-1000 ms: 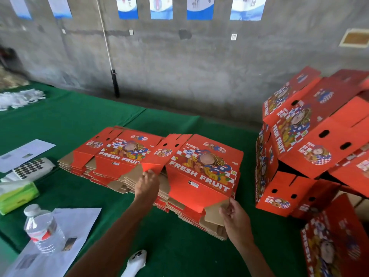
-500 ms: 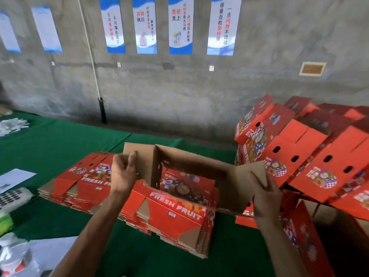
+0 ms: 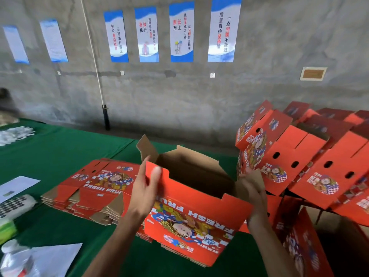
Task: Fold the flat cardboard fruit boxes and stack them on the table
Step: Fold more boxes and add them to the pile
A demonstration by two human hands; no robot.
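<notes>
I hold one red "FRESH FRUIT" box (image 3: 191, 218) opened into a hollow shape above the green table (image 3: 60, 148), its print upside down towards me and its brown inside showing. My left hand (image 3: 144, 190) pinches the box's upper left corner, thumb on the red front panel. At the box's right end, my right hand (image 3: 253, 193) grips a brown flap. A stack of flat boxes (image 3: 99, 188) lies just left of and under the held box. A pile of folded boxes (image 3: 299, 162) leans at the right.
At the near left lie a water bottle (image 3: 16, 260), paper sheets (image 3: 56, 256), a keypad device (image 3: 14, 204) and a green pack (image 3: 6, 228). Another red box (image 3: 303, 248) stands at the lower right. A concrete wall with posters (image 3: 181, 33) runs behind the table.
The top flat box has come off the stack and been opened up, then turned so its printed face points at me. Both hands shifted to its left corner and right flap.
</notes>
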